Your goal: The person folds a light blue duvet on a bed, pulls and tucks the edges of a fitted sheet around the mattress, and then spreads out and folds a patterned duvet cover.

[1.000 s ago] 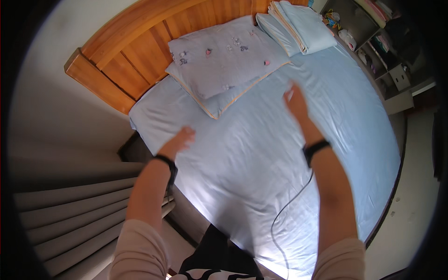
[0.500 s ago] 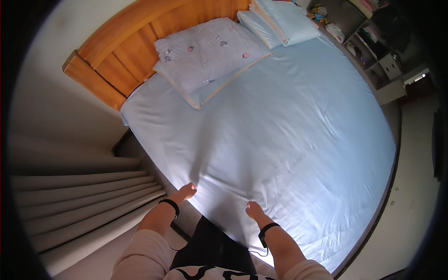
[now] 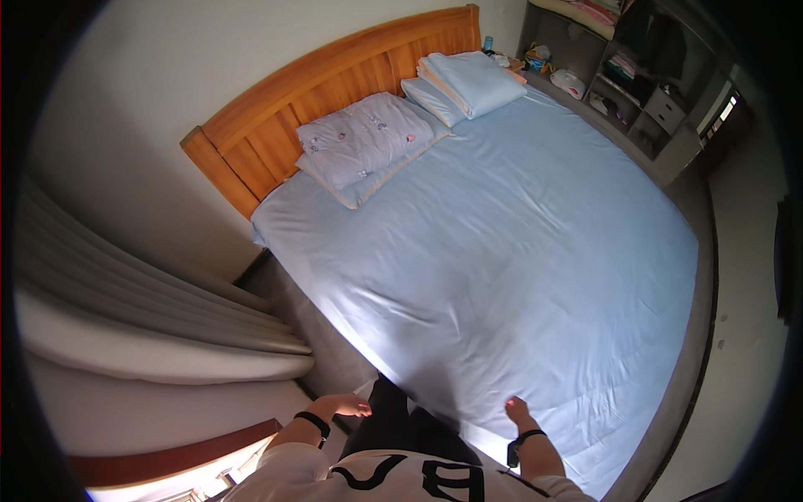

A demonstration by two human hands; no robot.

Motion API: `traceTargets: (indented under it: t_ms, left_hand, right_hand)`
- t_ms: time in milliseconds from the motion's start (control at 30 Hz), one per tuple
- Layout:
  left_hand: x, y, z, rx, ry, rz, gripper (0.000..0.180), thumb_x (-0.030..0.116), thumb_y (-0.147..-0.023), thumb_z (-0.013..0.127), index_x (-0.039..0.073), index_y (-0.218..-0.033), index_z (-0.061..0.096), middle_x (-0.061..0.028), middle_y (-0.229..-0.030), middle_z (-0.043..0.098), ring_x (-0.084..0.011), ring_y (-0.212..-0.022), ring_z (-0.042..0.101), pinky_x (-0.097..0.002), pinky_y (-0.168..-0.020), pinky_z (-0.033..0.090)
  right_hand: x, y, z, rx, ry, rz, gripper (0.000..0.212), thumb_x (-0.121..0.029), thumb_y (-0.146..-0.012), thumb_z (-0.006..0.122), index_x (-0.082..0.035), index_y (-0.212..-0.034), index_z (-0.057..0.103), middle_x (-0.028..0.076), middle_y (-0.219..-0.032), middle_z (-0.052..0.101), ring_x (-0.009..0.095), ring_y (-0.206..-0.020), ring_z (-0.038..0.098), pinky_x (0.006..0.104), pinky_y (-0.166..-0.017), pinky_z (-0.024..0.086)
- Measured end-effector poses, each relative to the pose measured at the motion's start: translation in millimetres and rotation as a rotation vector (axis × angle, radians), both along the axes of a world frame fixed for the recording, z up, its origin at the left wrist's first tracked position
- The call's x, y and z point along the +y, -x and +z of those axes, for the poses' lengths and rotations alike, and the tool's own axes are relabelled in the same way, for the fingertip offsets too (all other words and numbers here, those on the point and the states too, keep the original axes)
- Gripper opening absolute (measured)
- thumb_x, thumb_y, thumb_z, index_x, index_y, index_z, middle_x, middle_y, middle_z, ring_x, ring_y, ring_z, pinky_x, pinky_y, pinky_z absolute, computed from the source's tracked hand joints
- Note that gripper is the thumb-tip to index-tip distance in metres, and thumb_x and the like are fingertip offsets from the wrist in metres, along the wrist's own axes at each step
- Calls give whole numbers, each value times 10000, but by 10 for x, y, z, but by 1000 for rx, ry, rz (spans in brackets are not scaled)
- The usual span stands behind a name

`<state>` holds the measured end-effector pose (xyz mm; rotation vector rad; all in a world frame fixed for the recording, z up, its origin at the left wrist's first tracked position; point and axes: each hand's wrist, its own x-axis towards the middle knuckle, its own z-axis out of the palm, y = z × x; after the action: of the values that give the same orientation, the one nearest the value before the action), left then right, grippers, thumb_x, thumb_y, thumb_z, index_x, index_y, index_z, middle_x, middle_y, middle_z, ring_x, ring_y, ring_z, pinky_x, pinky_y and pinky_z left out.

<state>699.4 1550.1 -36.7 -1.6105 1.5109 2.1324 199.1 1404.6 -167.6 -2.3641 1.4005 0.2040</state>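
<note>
A light blue fitted sheet (image 3: pixel 502 243) covers the bed's mattress, with soft creases near its close edge. My left hand (image 3: pixel 351 406), fingers curled in, hangs just off the bed's near edge in front of my dark trousers, and nothing shows in it. Over the sheet's near part, my right hand (image 3: pixel 517 410) is also curled closed with no fold of cloth visible in it. Each wrist wears a black band. At the headboard lie a folded pale quilt (image 3: pixel 364 138) with small printed figures, a blue pillow (image 3: pixel 360 199) under it, and stacked blue pillows (image 3: pixel 477 84).
A wooden headboard (image 3: pixel 318 84) stands against the wall. Grey curtains (image 3: pixel 150 284) hang at the left, beside a strip of floor (image 3: pixel 288 297). Beyond the bed's far right side is an open grey wardrobe (image 3: pixel 615 92) with clothes and bags.
My view has pulled back and shows more of the room. Both hands have drawn back towards me and spread apart; the left has left the sheet's edge.
</note>
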Motion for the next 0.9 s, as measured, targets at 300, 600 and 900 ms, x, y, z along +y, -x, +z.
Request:
traceTargets:
  t_ms: [300,600,900]
  left_hand:
    - [874,799,152,-183,181,333,268,236,-789,455,71,-999,483,-67,-965,528,-196,-889,494,-295,-763,383]
    - [1403,1364,388,-256,589,728,187,134,-747,457,48,-897,529,-92,-793,563,-214,-738,537,-279,-665,418]
    - [2701,2276,812,-319,501,1006,198,164,-759,442,64,-908,527,-119,-835,564,-249,-765,540,-310,-670,414]
  right_hand:
    - [673,1012,968,-252,-729,-949,140,-104,-763,411,8,-803,485,125,-697,562,221,-529,568,301,-416,457]
    - [608,615,1070,-343,-769,-617,127,-145,-738,464,-40,-808,479,98,-693,544,180,-538,534,282,-450,431]
    - [1395,-888,2418,-448,-713,273,165,-154,-752,498,-14,-666,489,38,-549,496,112,-505,477,249,-474,384]
